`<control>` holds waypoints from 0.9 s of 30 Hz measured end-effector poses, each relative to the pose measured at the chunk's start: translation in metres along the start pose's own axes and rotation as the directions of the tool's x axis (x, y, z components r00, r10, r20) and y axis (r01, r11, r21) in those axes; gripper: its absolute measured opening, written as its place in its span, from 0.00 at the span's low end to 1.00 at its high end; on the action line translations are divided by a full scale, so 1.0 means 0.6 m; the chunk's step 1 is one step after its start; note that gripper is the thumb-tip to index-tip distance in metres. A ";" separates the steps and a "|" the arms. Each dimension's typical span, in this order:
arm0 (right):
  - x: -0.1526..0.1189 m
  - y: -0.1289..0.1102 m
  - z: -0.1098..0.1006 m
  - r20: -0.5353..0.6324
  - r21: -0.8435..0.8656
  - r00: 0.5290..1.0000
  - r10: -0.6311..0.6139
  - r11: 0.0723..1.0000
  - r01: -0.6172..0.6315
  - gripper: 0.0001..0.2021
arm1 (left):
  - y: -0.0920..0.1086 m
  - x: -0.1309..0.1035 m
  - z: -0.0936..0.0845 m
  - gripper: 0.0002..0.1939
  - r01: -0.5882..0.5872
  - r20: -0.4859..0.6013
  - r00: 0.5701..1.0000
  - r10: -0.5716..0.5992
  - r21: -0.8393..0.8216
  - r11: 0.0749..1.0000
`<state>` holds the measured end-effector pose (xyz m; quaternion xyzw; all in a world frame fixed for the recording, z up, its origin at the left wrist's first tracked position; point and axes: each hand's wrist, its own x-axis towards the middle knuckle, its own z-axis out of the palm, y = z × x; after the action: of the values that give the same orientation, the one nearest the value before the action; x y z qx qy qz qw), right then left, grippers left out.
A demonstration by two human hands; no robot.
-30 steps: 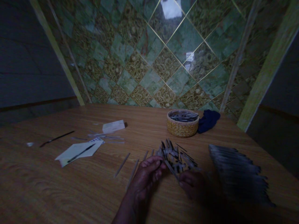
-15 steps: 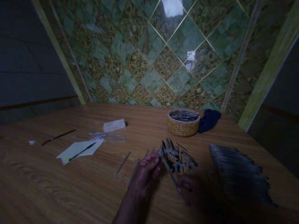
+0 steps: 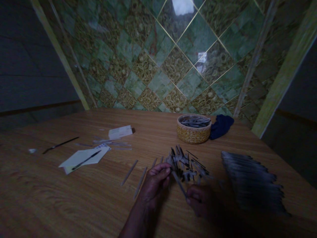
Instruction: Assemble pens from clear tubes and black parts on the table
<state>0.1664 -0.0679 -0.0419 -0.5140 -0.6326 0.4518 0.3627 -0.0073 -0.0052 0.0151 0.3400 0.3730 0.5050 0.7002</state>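
Observation:
My left hand (image 3: 157, 180) is closed, thumb and fingertips pinching the upper end of a slim grey pen barrel (image 3: 178, 182), where a small dark bit shows. Lower down, my right hand (image 3: 199, 198) grips the same barrel at its other end; that hand is in deep shadow. The barrel slants between the two hands above the table. Just beyond them lies a loose pile of small black and clear pen parts (image 3: 185, 162). Several grey barrels (image 3: 140, 182) lie apart on the wood left of my left hand.
A woven basket (image 3: 193, 134) full of pen-like sticks stands at the back, beside a dark blue cloth (image 3: 222, 126). To the right lies a row of dark pens (image 3: 252, 181). On the left are paper (image 3: 84, 158) with a pen, clear strips (image 3: 120, 145) and a white box (image 3: 120, 132).
The black piece at my left fingertips shows less than before, now mostly hidden at the barrel's end. Both hands stay almost in place; the view has shifted slightly.

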 end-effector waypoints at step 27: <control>0.001 0.005 0.002 0.054 0.028 0.998 0.045 0.999 -0.046 0.08 | -0.001 0.000 0.003 0.12 -0.070 -0.041 0.996 0.075 0.125 0.990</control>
<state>0.1662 -0.0673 -0.0451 -0.5106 -0.6235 0.4827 0.3428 -0.0056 -0.0055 0.0153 0.3845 0.4069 0.5136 0.6502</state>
